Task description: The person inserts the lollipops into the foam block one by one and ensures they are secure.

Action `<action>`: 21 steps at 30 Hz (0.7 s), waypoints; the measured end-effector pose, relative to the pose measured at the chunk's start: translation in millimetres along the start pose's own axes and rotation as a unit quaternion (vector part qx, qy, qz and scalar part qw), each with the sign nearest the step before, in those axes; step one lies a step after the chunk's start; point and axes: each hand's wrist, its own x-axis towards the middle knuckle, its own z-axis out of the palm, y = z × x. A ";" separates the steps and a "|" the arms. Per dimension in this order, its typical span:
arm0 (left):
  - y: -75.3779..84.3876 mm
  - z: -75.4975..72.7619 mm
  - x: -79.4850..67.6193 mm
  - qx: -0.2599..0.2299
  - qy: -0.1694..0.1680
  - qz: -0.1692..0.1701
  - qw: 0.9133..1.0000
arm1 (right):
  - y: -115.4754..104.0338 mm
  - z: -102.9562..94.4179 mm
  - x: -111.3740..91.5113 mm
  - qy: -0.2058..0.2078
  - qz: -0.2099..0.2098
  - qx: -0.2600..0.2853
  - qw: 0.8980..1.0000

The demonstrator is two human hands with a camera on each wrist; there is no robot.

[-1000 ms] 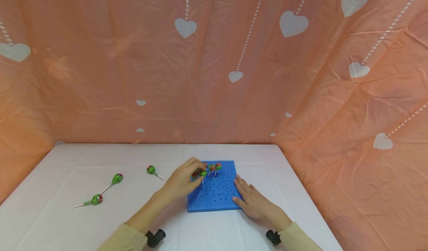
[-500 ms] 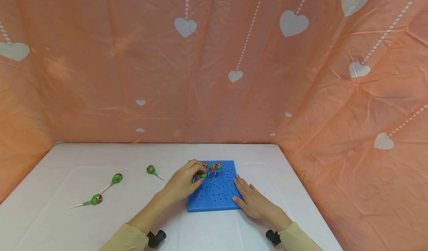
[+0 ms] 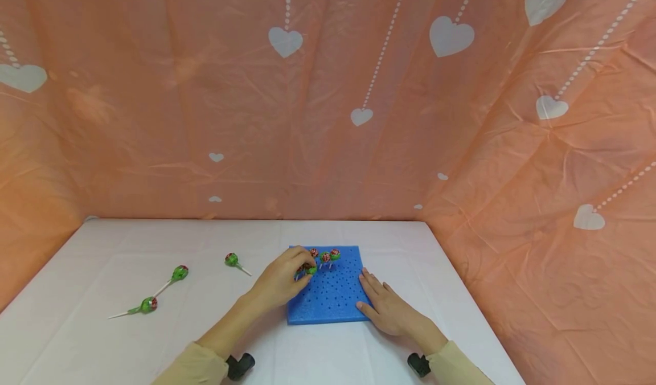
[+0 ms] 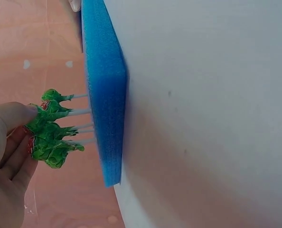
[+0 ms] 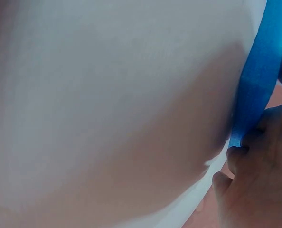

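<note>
A blue foam board [image 3: 328, 311] dotted with small holes lies on the white table. Several lollipops in green and red wrappers stand by their sticks near its far left part, among them a lollipop [image 3: 335, 254] on the right of the group. My left hand [image 3: 279, 277] pinches the head of one lollipop [image 4: 48, 111] between thumb and fingers. Its stick meets the foam in the left wrist view, close beside other lollipops [image 4: 53, 152]; which stick is whose is partly hidden. My right hand [image 3: 392, 311] rests with straight fingers along the board's right edge.
Three loose lollipops lie to the left on the table [image 3: 205, 334]: one lollipop [image 3: 232, 259] near the board, another lollipop [image 3: 179, 273] farther left, and a third lollipop [image 3: 148, 305] closer to me. Behind hangs an orange curtain [image 3: 246, 117] with white hearts.
My left hand has sunk slightly, and the pinched lollipop sits lower over the board, less of its stick showing. My right hand has stayed in place.
</note>
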 end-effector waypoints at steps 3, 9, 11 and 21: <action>-0.3 0.8 0.3 0.009 -0.003 0.004 1.000 | 0.4 0.2 -0.1 0.001 0.001 0.000 1.000; -0.7 2.3 0.8 0.035 -0.003 0.018 0.999 | 1.6 0.6 0.1 0.001 0.002 0.001 1.000; -0.8 2.6 1.0 0.043 -0.003 0.025 0.999 | 1.8 0.5 0.1 0.001 0.002 0.002 1.000; -0.5 2.6 1.3 0.050 -0.001 0.037 0.998 | 0.4 -0.4 -0.7 0.001 0.003 0.005 1.000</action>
